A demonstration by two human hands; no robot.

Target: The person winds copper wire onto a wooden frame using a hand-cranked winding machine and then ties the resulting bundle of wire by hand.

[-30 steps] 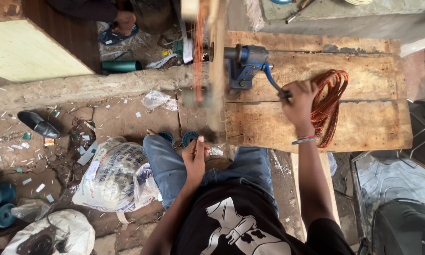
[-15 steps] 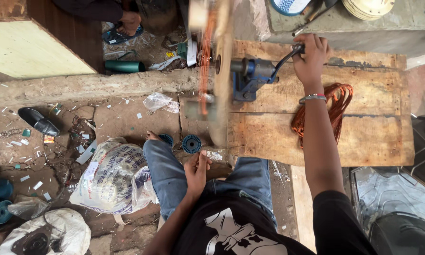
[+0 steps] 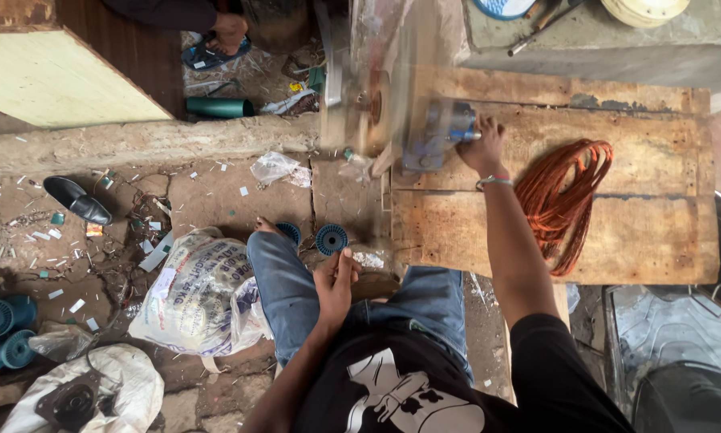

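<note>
My right hand (image 3: 482, 148) is closed around the crank handle of a blue hand winder (image 3: 437, 132) fixed to a worn wooden bench (image 3: 633, 248). At the winder's left end a brownish disc (image 3: 372, 100) is blurred by spinning. A loose coil of copper-coloured wire (image 3: 565, 192) lies on the bench just right of my wrist. My left hand (image 3: 334, 277) rests flat on my jeans-clad thigh, fingers apart, holding nothing. A small blue spool (image 3: 331, 238) stands on the ground just beyond it.
A printed white sack (image 3: 200, 293) leans against my left leg. A black shoe (image 3: 76, 199), a green tube (image 3: 220, 107) and scraps litter the dirt floor. Blue reels (image 3: 8, 333) lie at the far left. Another person's foot in a sandal (image 3: 230, 32) shows at the top.
My right hand has swung round with the crank, from low over the wire coil, up to the bench's far edge, then back in beside the winder. The left hand stays on my thigh.
</note>
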